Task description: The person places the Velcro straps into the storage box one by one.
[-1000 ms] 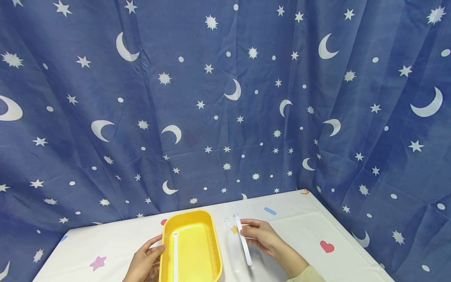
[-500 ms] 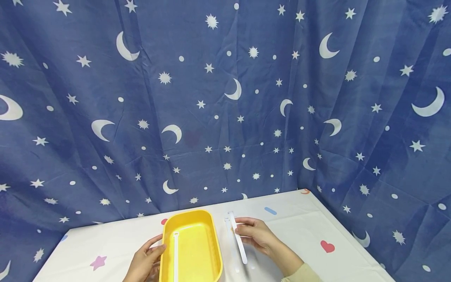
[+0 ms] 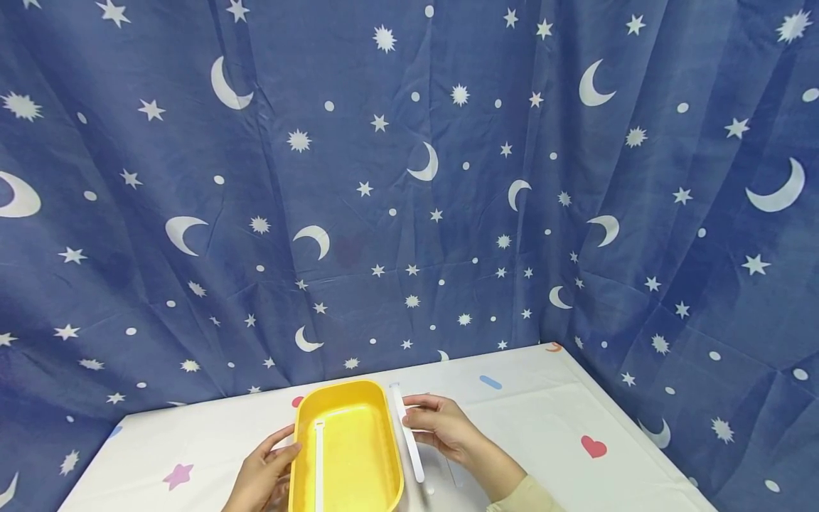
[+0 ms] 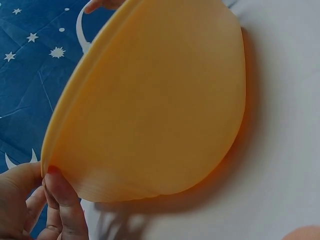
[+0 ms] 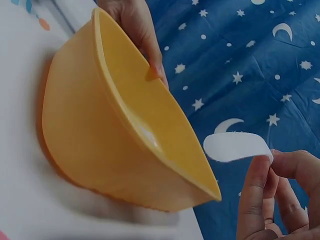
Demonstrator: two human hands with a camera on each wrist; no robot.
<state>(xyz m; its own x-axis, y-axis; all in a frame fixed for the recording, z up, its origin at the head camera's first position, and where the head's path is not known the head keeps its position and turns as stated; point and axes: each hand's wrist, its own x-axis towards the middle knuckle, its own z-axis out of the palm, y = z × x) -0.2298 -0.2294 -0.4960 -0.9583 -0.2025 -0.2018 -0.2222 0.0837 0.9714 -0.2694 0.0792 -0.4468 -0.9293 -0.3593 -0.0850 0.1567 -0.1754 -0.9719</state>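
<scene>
A yellow rectangular bin [image 3: 394,448] stands on the table, its lower end cut off in the head view. My left hand [image 3: 259,471] pinches the bin's left rim, thumb on one side and fingers on the other. My right hand [image 3: 444,430] pinches a long white strap [image 3: 409,441] between thumb and fingers, just outside the bin's right rim. In the right wrist view that strap [image 5: 235,146] points its rounded end toward the bin's opening. Inside the bin, near its left wall, lies another white strap [image 3: 319,455] with a small slotted end.
A white tablecloth [image 3: 512,434] printed with coloured shapes, among them a red heart [image 3: 593,446], covers the table. Behind and to the right hangs a blue curtain [image 3: 358,299] with moons and stars, close to the table's far edge.
My right hand has carried the white strap leftward, from over the table to beside the bin's right rim. My left hand and the bin have stayed in place.
</scene>
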